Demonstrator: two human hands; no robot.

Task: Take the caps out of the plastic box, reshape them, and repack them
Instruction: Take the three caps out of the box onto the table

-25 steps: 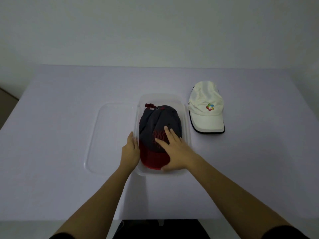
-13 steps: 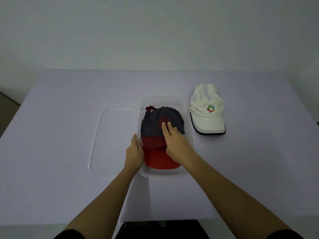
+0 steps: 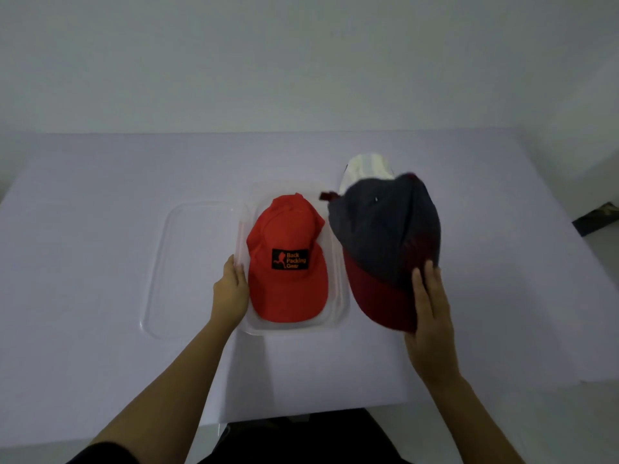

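Grey-crowned with a dark red brim, the cap (image 3: 385, 236) hangs above the table (image 3: 100, 329), just right of the plastic box (image 3: 338, 316). Your right hand (image 3: 428, 316) grasps it by the right edge of the brim only, fingers laid on top; the thumb is hidden. That one-sided hold is the weak point. The crown is heavy enough to swing, so the cap could twist out of your grip or fold its brim.

It also covers most of the white cap (image 3: 368, 165) lying behind it. If you set it straight down, you may land on that crown and flatten it, which adds reshaping work. Move further right or nearer to you before lowering.

Your left hand (image 3: 231, 289) lies relaxed and flat against the box's left wall, grasping nothing. The red cap (image 3: 288, 262) sits inside, filling the box closely. Pulling it out with the box unsteadied would likely drag the light box along. The clear lid (image 3: 187, 262) beside your left forearm is hard to see, so a careless sweep could knock it.
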